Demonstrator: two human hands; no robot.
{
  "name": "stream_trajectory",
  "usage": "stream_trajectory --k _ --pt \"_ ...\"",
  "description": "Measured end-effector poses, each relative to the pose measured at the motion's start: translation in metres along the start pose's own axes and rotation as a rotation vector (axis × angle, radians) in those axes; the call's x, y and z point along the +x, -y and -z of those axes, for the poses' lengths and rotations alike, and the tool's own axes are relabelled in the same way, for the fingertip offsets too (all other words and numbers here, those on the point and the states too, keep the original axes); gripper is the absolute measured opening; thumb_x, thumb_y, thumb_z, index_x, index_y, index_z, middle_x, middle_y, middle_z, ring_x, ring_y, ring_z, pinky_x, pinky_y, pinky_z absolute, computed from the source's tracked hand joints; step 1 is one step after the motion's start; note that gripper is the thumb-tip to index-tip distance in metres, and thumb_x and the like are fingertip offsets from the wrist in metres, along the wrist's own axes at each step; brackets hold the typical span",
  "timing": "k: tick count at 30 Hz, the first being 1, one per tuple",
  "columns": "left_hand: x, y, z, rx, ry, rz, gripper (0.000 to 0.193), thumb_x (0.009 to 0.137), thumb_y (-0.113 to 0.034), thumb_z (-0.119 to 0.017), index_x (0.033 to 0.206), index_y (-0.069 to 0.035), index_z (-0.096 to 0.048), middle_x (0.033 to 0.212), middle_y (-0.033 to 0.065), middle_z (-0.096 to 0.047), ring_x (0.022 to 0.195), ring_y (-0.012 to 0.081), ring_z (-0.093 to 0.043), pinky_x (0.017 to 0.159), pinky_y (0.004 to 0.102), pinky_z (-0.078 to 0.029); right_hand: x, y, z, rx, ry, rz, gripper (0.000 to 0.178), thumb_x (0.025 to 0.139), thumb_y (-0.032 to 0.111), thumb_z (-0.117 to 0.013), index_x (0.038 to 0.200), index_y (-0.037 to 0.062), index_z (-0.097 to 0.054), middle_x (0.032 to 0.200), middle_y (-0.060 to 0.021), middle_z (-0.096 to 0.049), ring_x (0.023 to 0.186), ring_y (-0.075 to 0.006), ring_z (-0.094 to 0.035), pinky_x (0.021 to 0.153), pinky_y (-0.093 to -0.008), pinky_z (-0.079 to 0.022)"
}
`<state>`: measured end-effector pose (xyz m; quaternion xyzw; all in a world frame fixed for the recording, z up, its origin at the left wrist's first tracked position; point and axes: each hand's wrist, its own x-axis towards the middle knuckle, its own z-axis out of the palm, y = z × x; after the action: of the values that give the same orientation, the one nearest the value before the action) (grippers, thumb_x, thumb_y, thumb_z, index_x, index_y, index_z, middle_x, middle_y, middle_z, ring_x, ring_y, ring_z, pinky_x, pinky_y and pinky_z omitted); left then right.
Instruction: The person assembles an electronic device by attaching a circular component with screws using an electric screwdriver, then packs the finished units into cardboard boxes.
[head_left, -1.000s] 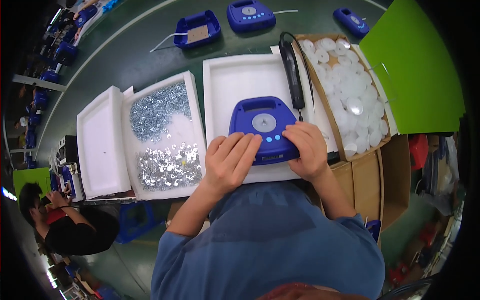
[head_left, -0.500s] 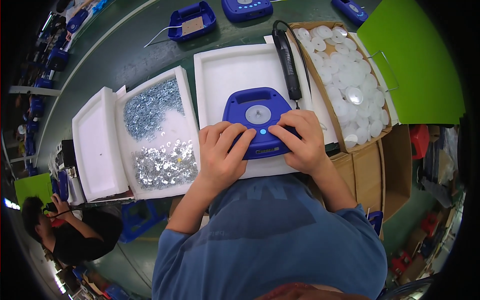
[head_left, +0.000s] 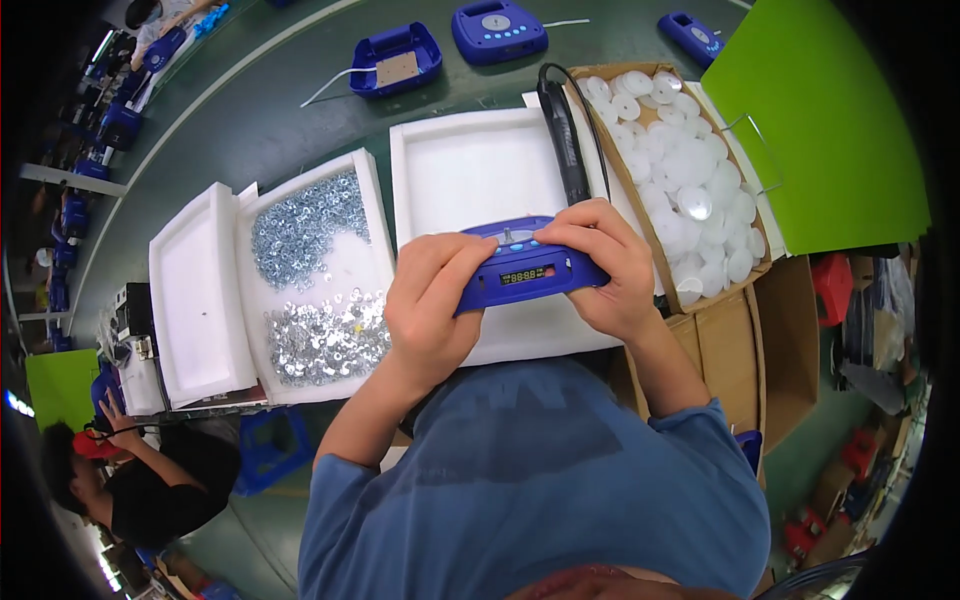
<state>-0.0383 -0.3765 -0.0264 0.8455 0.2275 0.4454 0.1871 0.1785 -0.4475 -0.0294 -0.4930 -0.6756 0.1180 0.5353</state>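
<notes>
A dark green workbench (head_left: 250, 110) is stretching away in front of me, and a person in a blue shirt (head_left: 540, 480) is working at its near edge, while a co-worker in black (head_left: 165, 485) is sitting farther off at the left. A bright green panel (head_left: 815, 130) is standing at the right. In the middle, a white foam tray (head_left: 480, 150) is lying in front of the person; to its left a second foam tray (head_left: 340, 265) is holding two heaps of washers, and to its right a cardboard tray (head_left: 722, 291) is brimming with translucent discs (head_left: 690, 165). The blue device (head_left: 530, 262) is sitting between the two hands over the near part of the middle tray, tilting so its front is facing the person (whether it is touching the foam, I cannot tell). The left hand (head_left: 435, 295) is gripping its left end and the right hand (head_left: 610, 265) its right end, fingers bending over the top near the buttons; those underneath are hidden. A black corded tool (head_left: 562, 135) is lying just beyond the right hand. Smaller still, a display (head_left: 527, 276) is showing lit characters, below light-blue buttons (head_left: 516, 247). Smallest, the washers are piling bluish-grey (head_left: 305, 225) behind, shiny silver (head_left: 325, 335) nearer.
</notes>
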Motion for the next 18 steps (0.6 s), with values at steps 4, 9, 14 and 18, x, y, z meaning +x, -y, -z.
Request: stream_trajectory --k 4,9,14,18 --pt "0.009 -0.012 0.005 -0.123 -0.014 0.118 0.052 0.064 0.012 -0.073 0.115 0.001 -0.073 0.105 0.0157 -0.07 0.093 0.0316 -0.068 0.079 0.0377 -0.056 0.005 0.009 0.0 0.067 0.005 -0.039 0.043 0.068 -0.006 -0.079 0.11 0.0029 -0.076 0.102 -0.0112 -0.066 0.088 -0.0264 -0.066 0.075 -0.0337 -0.055" --pt "0.013 -0.011 0.008 -0.123 0.012 0.1 0.049 0.065 0.012 -0.074 0.113 0.002 -0.072 0.104 0.0161 -0.07 0.091 0.0314 -0.068 0.078 0.0376 -0.056 0.006 0.011 -0.003 0.026 -0.05 -0.015 0.035 0.07 -0.007 -0.077 0.104 0.0015 -0.076 0.097 -0.0114 -0.066 0.084 -0.0263 -0.065 0.074 -0.0334 -0.054" --pt "0.011 -0.007 0.007 -0.076 -0.009 0.068 0.044 0.071 0.012 -0.074 0.114 0.003 -0.071 0.1 0.0182 -0.071 0.09 0.0305 -0.072 0.078 0.0351 -0.057 0.007 0.011 -0.008 -0.027 -0.117 0.016 0.03 0.069 -0.007 -0.075 0.098 0.0005 -0.074 0.09 -0.0117 -0.066 0.08 -0.0275 -0.064 0.071 -0.0346 -0.053" --pt "0.038 -0.018 0.02 -0.057 0.222 -0.006 0.051 0.076 -0.005 -0.084 0.124 -0.001 -0.068 0.105 0.0186 -0.07 0.097 0.0387 -0.069 0.09 0.0426 -0.054 0.013 0.011 0.006 -0.088 -0.101 0.065 0.033 0.068 -0.007 -0.075 0.1 0.0001 -0.074 0.091 -0.0123 -0.066 0.079 -0.0296 -0.063 0.069 -0.0348 -0.051"
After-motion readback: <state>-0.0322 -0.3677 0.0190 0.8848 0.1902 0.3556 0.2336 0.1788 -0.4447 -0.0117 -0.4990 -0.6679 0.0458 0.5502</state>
